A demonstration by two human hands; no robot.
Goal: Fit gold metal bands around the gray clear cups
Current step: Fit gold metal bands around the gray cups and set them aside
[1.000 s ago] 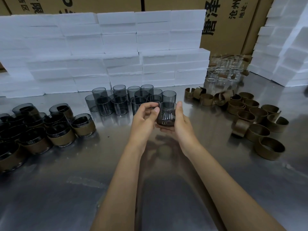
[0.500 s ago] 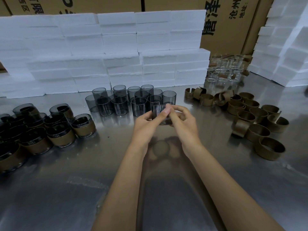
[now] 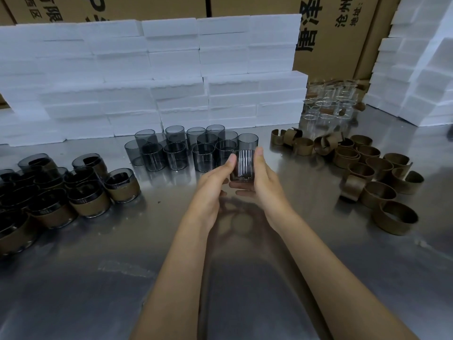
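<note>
Both hands hold one gray clear cup [image 3: 242, 166] upright above the steel table, in front of a cluster of several bare gray cups [image 3: 188, 148]. My left hand [image 3: 215, 179] grips its left side with the thumb up the wall and fingers under it. My right hand [image 3: 263, 177] grips the right side, thumb along the wall, fingers curled beneath the base. No band is on this cup. Loose gold bands [image 3: 375, 173] lie in a pile to the right. Cups wearing gold bands [image 3: 81, 192] stand grouped at the left.
White foam blocks [image 3: 152, 82] are stacked along the back and at the right [image 3: 416, 69], with cardboard boxes [image 3: 338, 33] behind. Colourless clear cups [image 3: 328, 104] stand at the back right. The steel table [image 3: 122, 278] stretches toward me.
The cup has been turned in my hands from tilted with fingers over its top to upright between both palms. My thumbs now lie along its sides.
</note>
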